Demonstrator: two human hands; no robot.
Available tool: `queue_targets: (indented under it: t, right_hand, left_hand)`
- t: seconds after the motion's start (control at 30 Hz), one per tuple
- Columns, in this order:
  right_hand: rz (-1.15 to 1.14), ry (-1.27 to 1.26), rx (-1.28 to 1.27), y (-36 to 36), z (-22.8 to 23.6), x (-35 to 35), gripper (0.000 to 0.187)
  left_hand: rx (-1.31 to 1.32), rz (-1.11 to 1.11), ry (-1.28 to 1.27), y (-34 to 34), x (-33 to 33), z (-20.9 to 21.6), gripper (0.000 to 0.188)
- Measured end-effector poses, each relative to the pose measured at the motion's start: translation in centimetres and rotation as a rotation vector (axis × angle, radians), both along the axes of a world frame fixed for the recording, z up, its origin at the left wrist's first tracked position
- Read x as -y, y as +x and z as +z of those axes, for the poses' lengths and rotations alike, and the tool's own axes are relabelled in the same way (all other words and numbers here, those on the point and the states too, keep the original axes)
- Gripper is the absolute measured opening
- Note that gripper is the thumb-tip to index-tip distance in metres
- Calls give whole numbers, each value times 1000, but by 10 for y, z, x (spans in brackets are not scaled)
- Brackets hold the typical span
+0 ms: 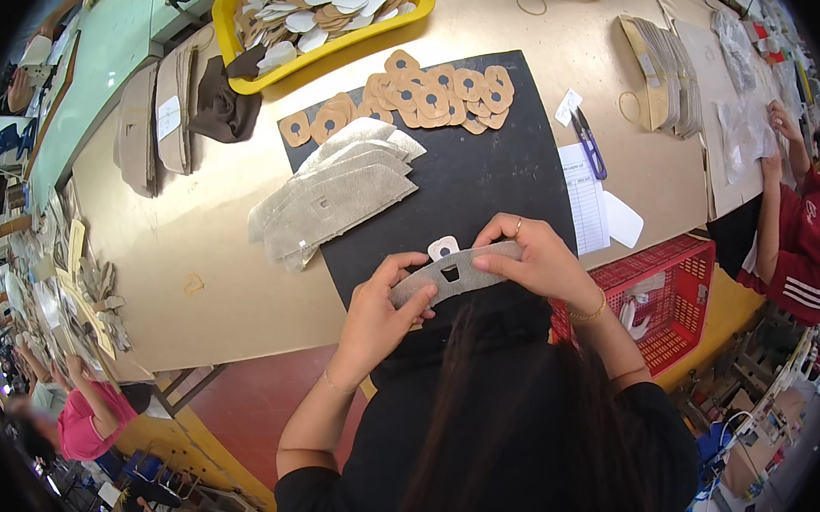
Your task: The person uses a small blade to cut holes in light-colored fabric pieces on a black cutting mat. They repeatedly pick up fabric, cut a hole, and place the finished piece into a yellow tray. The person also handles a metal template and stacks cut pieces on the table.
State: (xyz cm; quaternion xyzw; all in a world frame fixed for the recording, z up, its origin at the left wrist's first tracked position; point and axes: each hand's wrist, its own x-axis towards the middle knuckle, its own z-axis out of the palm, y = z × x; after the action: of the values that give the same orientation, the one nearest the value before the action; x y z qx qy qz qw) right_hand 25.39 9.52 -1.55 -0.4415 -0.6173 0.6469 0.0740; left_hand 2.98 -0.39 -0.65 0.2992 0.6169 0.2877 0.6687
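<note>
In both hands I hold up a curved grey fabric piece (pixel 471 277) with a small cut-out near its middle. My left hand (pixel 378 305) pinches one end, thumb in front and fingers mostly behind. At the other end, my right hand (pixel 538 263) grips it with the thumb on its face. A small white patch (pixel 435 246) with a dark hole shows just above the cut-out; whether it is attached, I cannot tell. Beneath lies a black mat (pixel 510 181). Overlapping grey-beige fabric pieces (pixel 338 199) and many tan patches (pixel 431 100) with dark centres rest on it.
A yellow tray (pixel 345 42) of patches stands at the back. Stacked fabric pieces (pixel 170 116) and a brown cloth (pixel 226 115) lie left. Purple-handled snips (pixel 591 145), a printed sheet (pixel 584 199) and another stack (pixel 662 72) lie right. A red crate (pixel 670 317) stands below the table's right edge. Other people work at both sides.
</note>
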Motion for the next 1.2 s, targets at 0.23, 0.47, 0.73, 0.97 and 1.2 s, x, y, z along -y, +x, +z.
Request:
queue_targets:
  t: [0.23,0.47,0.73,0.97,1.2]
  right_hand:
    - [-18,285,27,-9,2,-6,31]
    - [0,363,24,-8,-5,-4,31]
    - [4,345,46,-9,-7,-4,30]
    - [30,395,25,-10,-8,-5,28]
    - [40,374,19,-11,-9,-7,28]
  left_hand:
    - [-139,49,59,6,-7,-8,37]
    - [-244,104,122,14,-3,-12,39]
    - [-294,120,200,17,1,-16,35]
    - [-325,120,215,18,4,-20,36]
    - [-311,140,191,19,6,-21,37]
